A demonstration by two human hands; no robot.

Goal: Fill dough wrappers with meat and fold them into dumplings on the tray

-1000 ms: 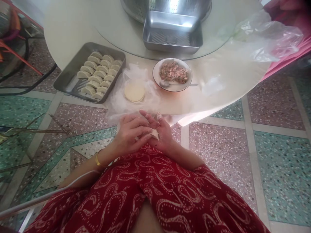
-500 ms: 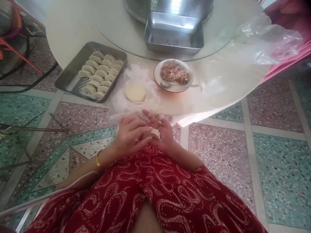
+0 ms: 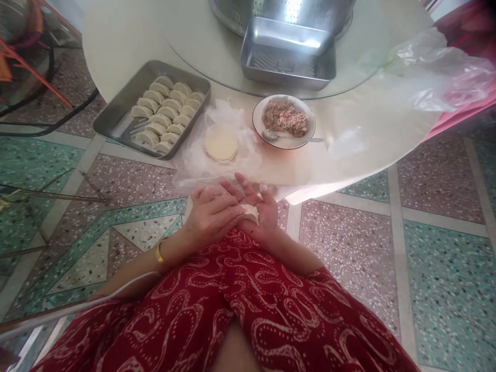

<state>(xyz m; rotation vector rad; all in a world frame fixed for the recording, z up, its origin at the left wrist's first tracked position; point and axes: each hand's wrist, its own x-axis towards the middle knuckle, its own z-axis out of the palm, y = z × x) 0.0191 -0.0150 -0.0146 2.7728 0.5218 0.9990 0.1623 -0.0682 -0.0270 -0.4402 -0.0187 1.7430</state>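
A folded dumpling [image 3: 251, 214] lies on the palm of my right hand [image 3: 267, 217], whose fingers stretch forward, loosely spread. My left hand [image 3: 209, 212], with a gold bangle at its wrist, reaches across and pinches the dumpling's left end; its fingertips partly hide it. Just beyond the hands, a stack of round dumpling wrappers [image 3: 221, 142] rests on a crumpled plastic bag [image 3: 189, 164]. Right of it, a white bowl [image 3: 259, 124] holds minced filling [image 3: 285, 117] and a metal spoon [image 3: 298, 138].
To the left, a metal tray [image 3: 116, 118] carries rows of finished dumplings [image 3: 158, 126]. Farther back, a second metal tray [image 3: 287, 77] and a perforated steel pot [image 3: 267, 8] stand on a glass turntable [image 3: 217, 72]. Clear plastic [image 3: 434, 77] covers the right side of the table [image 3: 341, 170].
The view has shifted slightly, so the table things appear a little farther right. My left fingers have closed together along the dumpling, and more of its pale edge shows.
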